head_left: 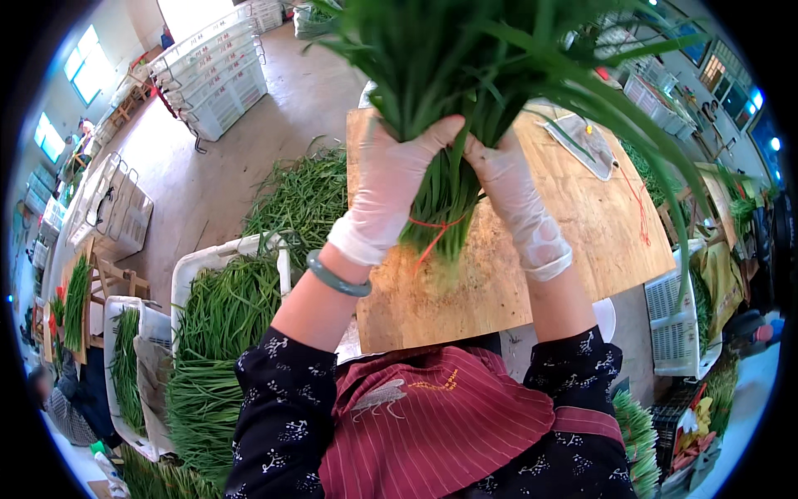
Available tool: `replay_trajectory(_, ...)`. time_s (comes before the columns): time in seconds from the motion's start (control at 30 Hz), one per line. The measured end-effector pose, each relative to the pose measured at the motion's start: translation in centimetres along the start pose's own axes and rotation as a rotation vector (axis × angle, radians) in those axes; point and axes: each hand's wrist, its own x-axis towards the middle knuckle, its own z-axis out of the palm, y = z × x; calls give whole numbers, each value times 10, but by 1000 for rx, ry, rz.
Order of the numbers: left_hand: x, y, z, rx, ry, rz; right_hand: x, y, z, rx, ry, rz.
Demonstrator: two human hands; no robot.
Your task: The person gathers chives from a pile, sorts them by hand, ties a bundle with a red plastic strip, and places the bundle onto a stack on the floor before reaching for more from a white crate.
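A thick bundle of green garlic chives (449, 62) is held up over the wooden table (582, 241), its leaves fanning out at the far side. My left hand (395, 170), in a thin white glove, is wrapped round the bundle's left side. Gloved likewise, my right hand (509, 187) grips it from the right, and the two thumbs nearly meet in front. Below the hands a red tie (438, 224) circles the stalks, with a loose end hanging down. The stalk ends are a little blurred and point toward me.
A greyish cloth (582, 145) and red ties (642, 216) lie on the table's right side. To the left stand a white crate (179, 274) heaped with chives and a loose chive pile (303, 195). Stacked white crates (218, 83) stand farther back. Another crate (672, 320) is at right.
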Motion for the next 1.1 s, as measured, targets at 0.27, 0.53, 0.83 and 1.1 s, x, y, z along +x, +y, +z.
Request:
replay_trajectory(0.27,-56,36,-112,667,135,140,33,-31,52,-979,-614,-75)
replay_trajectory(0.53,-126,34,-292,-6,711,-85,-67,77,131,-1230,-798,-125)
replay_trajectory(0.83,-38,25,-76,1313,-599,34,-34,25,-12,-1384,-975,-2)
replay_trajectory(1.1,-66,-90,-50,1546,-713,183,-1,75,-41,-1340,-1074,212)
